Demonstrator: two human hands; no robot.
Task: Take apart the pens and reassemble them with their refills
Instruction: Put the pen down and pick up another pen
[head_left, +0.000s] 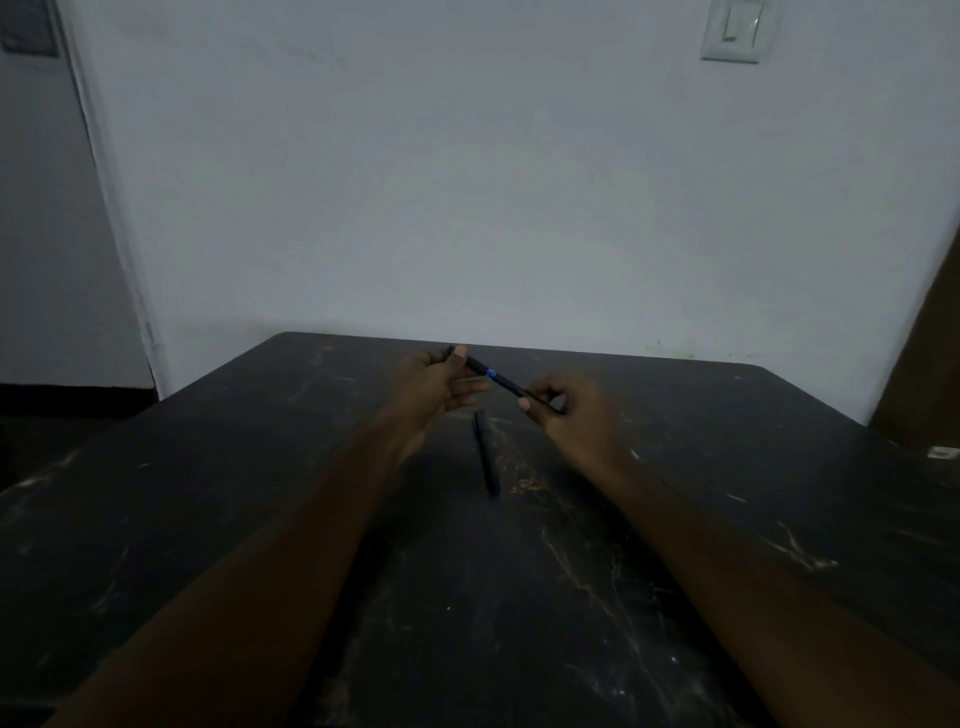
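Note:
A dark pen with a blue band (493, 376) is held in the air between both hands, slanting down to the right above the far half of the table. My left hand (439, 384) grips its upper left end with thumb on top. My right hand (566, 410) pinches its lower right end between thumb and fingers. A second dark pen (485, 453) lies on the dark scratched table (260, 493) just below and between the hands, pointing toward me.
The table's far edge meets a pale wall. A small white object (941, 453) lies at the table's right edge. A brown door or panel (924, 353) stands at far right, and a light switch (735, 28) is high on the wall.

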